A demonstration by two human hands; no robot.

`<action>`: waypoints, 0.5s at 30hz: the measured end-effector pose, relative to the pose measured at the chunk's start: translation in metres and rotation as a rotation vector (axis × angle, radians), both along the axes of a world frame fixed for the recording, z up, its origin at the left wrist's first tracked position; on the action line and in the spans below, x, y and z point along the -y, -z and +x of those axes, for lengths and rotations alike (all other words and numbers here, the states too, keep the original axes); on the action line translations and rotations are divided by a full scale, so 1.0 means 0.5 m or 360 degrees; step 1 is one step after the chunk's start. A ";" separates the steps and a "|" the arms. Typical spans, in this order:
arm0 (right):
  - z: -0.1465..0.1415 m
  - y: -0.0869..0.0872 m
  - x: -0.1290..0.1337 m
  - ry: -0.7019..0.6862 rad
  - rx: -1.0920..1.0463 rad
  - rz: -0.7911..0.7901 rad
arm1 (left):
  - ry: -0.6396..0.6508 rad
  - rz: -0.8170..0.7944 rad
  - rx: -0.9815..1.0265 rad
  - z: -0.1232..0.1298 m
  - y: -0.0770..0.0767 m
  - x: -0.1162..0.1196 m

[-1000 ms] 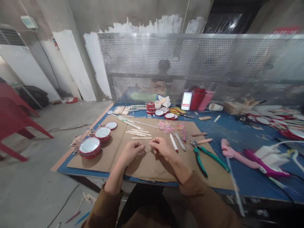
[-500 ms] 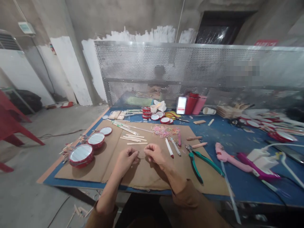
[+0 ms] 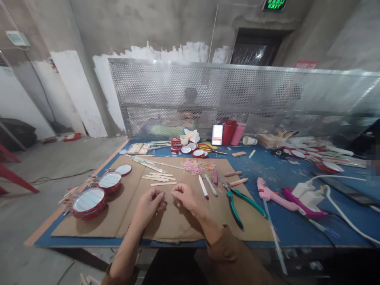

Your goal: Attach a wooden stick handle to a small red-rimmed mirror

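My left hand [image 3: 147, 208] and right hand [image 3: 184, 197] sit over the cardboard sheet [image 3: 175, 227], fingers [image 3: 162, 194] pinched together; I cannot tell whether they hold anything.

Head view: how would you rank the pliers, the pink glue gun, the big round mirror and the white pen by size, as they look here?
1. Pink glue gun and pliers: they look about alike in length, so I won't rank them.
2. Big round mirror.
3. White pen, clearly the smallest.

The left hand [image 3: 147, 206] and right hand [image 3: 183, 196] meet over cardboard [image 3: 166, 225]; craft sticks [image 3: 158, 179] lie at twelve o'clock, green-handled pliers [image 3: 237, 204] at three (red-rimmed mirrors [image 3: 89, 202] at nine).
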State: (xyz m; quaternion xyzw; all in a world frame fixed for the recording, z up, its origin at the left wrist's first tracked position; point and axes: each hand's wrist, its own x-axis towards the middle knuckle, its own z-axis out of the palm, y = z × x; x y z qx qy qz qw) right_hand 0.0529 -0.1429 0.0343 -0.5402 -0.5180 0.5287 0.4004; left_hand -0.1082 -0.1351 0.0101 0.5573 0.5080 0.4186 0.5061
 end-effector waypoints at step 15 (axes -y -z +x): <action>0.000 0.015 -0.007 0.0002 0.0000 0.0097 | 0.0011 0.0034 -0.0036 0.000 0.001 -0.001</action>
